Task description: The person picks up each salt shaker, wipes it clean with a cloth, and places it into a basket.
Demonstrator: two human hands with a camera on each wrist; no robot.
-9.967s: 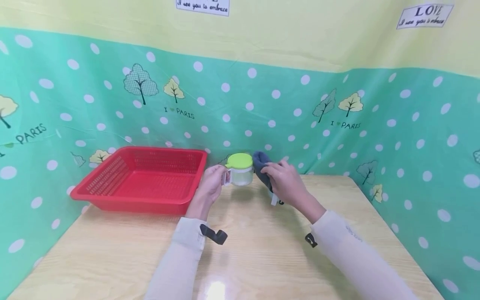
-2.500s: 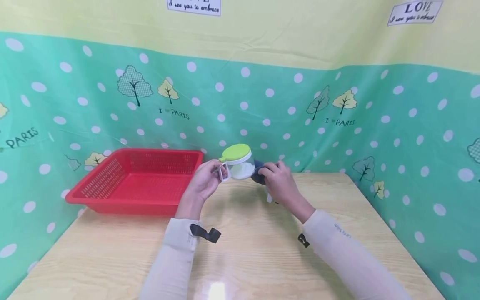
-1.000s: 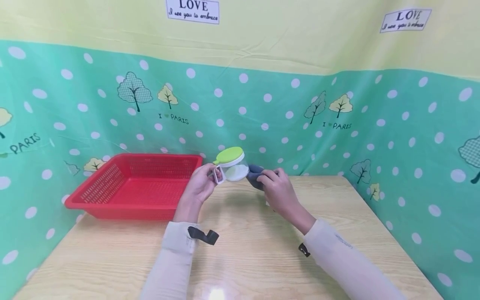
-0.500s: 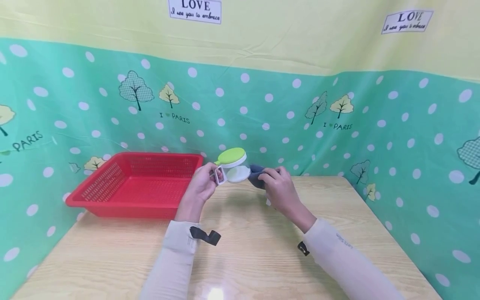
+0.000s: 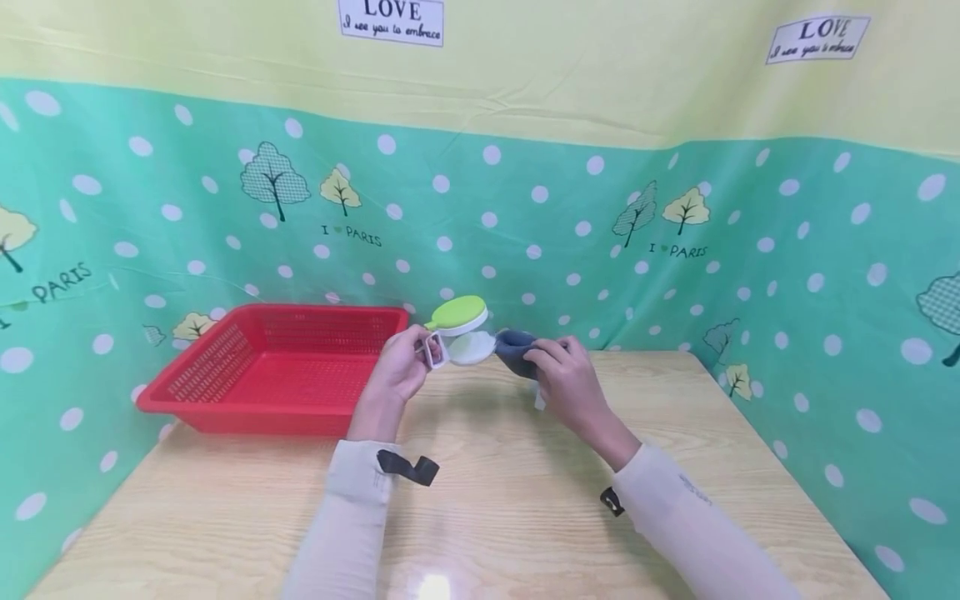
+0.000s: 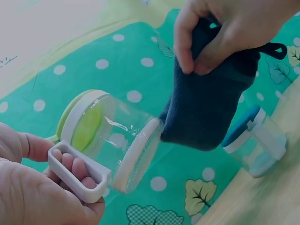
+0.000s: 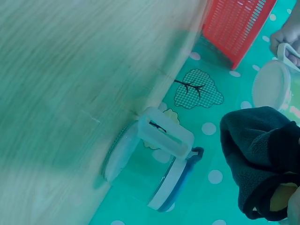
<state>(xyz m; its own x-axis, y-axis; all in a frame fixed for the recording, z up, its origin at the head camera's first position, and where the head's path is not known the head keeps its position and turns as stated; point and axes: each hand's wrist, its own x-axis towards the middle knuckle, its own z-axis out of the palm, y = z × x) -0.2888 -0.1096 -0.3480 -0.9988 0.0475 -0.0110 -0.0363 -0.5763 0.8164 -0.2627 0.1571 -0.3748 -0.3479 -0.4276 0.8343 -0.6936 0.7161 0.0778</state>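
Observation:
My left hand holds a clear jar by its white loop handle, fingers curled through the loop. A green lid caps the jar, which is raised off the table and tilted with its white base facing right. Thumb and fingers of my right hand pinch a dark blue-grey cloth with a small hanging loop. The cloth's edge comes right at the rim of the jar's base. Below and behind the right hand, a second jar with a blue lid stands on the table, mostly hidden in the head view.
A red plastic basket with perforated sides stands at the back left, beside my left hand. The pale wooden table reaches back to a green dotted curtain, which also runs along the right side.
Since the oldest frame the jar has gone from upright to tilted, its base now turned right, and shifted slightly left. The cloth has moved from beside the lid down to the base.

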